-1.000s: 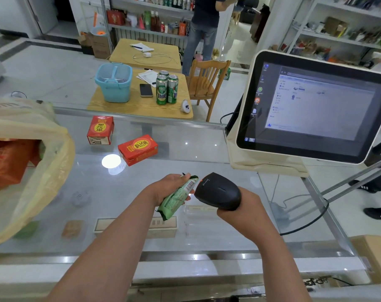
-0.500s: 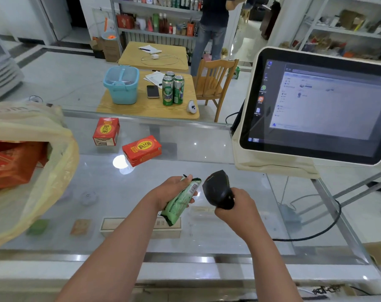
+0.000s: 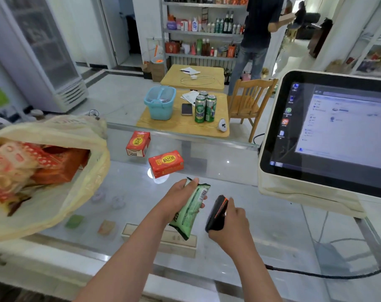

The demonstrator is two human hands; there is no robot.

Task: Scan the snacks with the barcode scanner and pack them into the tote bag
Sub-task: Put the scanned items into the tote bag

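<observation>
My left hand (image 3: 178, 198) grips a green snack packet (image 3: 190, 211) above the glass counter (image 3: 261, 225), its barcode end turned up and to the right. Just right of it, my right hand (image 3: 231, 225) holds the black barcode scanner (image 3: 216, 213), whose orange-edged head points up toward the packet. At the far left stands the open cream tote bag (image 3: 61, 201) with red snack packs (image 3: 39, 164) inside. Two red snack boxes sit on the counter behind my hands, one upright (image 3: 138, 143) and one lying flat (image 3: 166, 163).
A large checkout monitor (image 3: 333, 136) fills the right side, and the scanner's black cable (image 3: 329, 274) runs along the counter to the right. Beyond the counter are a wooden table (image 3: 180, 125) with green cans (image 3: 204, 109), a blue basket, a chair and a standing person (image 3: 257, 33).
My right hand has turned the scanner and drawn it slightly right and away from the packet. The camera view has shifted left, showing more of the tote bag.
</observation>
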